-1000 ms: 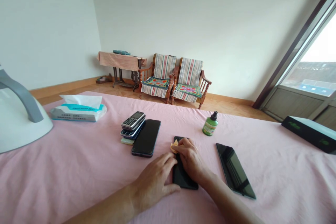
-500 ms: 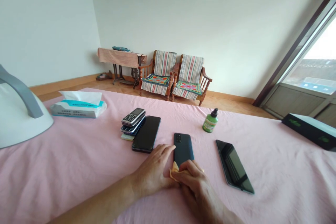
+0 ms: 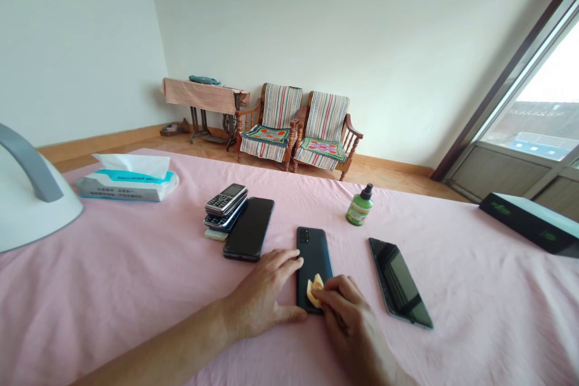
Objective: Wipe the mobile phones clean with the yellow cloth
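A dark blue smartphone (image 3: pixel 313 253) lies back side up on the pink cloth, its camera block at the far end. My left hand (image 3: pixel 265 289) rests along its left edge, fingertips and thumb against the side, fingers apart. Pinched in my right hand (image 3: pixel 350 319) is a folded yellowish cloth (image 3: pixel 313 289), pressed on the lower part of the phone's back. To the left lies a black smartphone (image 3: pixel 249 229), and beside it a stack of keypad phones (image 3: pixel 226 200). Right of my right hand is another phone (image 3: pixel 400 283), its glossy screen up.
A green spray bottle (image 3: pixel 360 205) stands beyond the phones. At the left are a tissue pack (image 3: pixel 129 184) and a white object with a grey handle (image 3: pixel 36 199). A black box (image 3: pixel 529 220) sits at the right edge of the pink tablecloth (image 3: pixel 149 265).
My right hand has shifted the cloth from the phone's near end a little up its back, uncovering the near edge. My left hand stays at the phone's side. The view has shifted slightly.
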The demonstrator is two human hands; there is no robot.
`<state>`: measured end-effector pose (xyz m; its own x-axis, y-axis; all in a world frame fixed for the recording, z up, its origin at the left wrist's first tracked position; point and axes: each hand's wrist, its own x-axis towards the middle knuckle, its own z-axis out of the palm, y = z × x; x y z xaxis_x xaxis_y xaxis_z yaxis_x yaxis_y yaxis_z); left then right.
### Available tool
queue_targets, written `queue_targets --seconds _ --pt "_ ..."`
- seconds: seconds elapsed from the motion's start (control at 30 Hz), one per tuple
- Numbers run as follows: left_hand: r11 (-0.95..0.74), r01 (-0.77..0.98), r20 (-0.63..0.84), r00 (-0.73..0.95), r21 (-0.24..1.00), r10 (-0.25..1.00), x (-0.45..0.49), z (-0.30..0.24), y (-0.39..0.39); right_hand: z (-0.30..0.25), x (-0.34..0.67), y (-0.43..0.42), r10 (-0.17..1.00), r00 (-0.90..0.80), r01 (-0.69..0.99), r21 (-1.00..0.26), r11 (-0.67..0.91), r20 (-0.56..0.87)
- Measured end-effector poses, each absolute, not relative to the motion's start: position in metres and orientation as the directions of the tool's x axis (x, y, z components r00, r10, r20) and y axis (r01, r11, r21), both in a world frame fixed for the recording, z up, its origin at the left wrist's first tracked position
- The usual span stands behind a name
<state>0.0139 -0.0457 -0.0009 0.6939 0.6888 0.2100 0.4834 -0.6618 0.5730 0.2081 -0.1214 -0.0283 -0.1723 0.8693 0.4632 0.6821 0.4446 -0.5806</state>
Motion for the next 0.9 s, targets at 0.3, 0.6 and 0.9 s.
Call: queue_targets --seconds 0.3,0.6,0.9 --pt "-0.669 0.513 0.194 0.697 0.537 0.69 0.016 0.003 -0.048 -0.026 0.22 -0.035 0.854 -0.114 0.776 -0.491 0.396 0.508" --pt "-0.652 0.524 0.173 0.692 0.548 0.701 0.015 0.004 -0.048 -0.031 0.212 -0.009 0.846 -0.056 0.788 -0.497 0.364 0.53" --pt "-0.66 0.488 0.208 0.692 0.571 0.691 0.016 -0.001 -0.048 -0.018 0.198 -0.098 0.886 -0.202 0.703 -0.568 0.428 0.418"
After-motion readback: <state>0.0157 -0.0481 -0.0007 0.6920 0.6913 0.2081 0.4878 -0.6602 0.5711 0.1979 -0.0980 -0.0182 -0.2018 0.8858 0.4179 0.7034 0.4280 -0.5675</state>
